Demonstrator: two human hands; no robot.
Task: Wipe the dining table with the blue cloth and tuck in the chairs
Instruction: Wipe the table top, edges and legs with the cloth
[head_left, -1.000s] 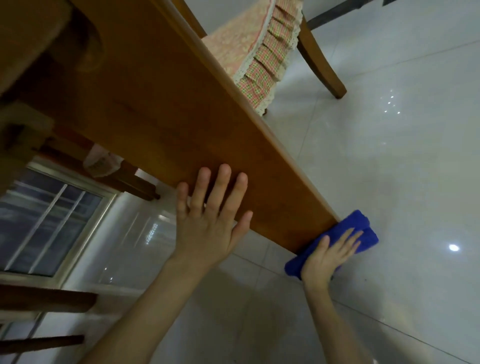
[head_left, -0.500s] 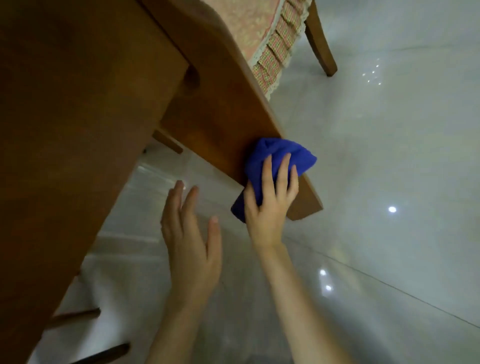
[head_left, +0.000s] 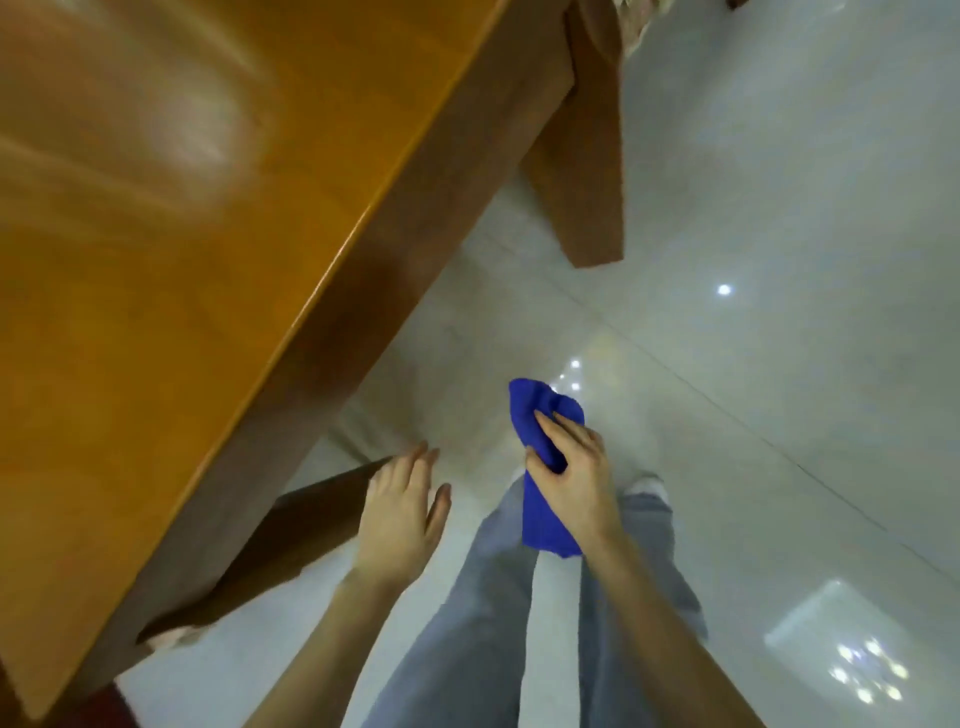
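The wooden dining table (head_left: 156, 291) fills the left of the head view, its edge running diagonally from upper right to lower left. My right hand (head_left: 576, 478) grips the bunched blue cloth (head_left: 540, 467) in the air over the floor, clear of the table. Its fingers curl round the cloth, which hangs down past my wrist. My left hand (head_left: 402, 512) hovers with straight fingers beside a dark wooden chair part (head_left: 291, 535) under the table edge, holding nothing. Whether it touches the wood I cannot tell.
A thick table leg (head_left: 587, 171) stands at upper centre, with a bit of frilled chair cushion (head_left: 631, 26) behind it. My legs in grey trousers (head_left: 483, 597) stand on the glossy white tiled floor (head_left: 779, 364), which spreads to the right.
My right hand lifted the blue cloth off the wooden rail and drew it back over the floor. The view rose above the tabletop. My left hand stays free and flat.
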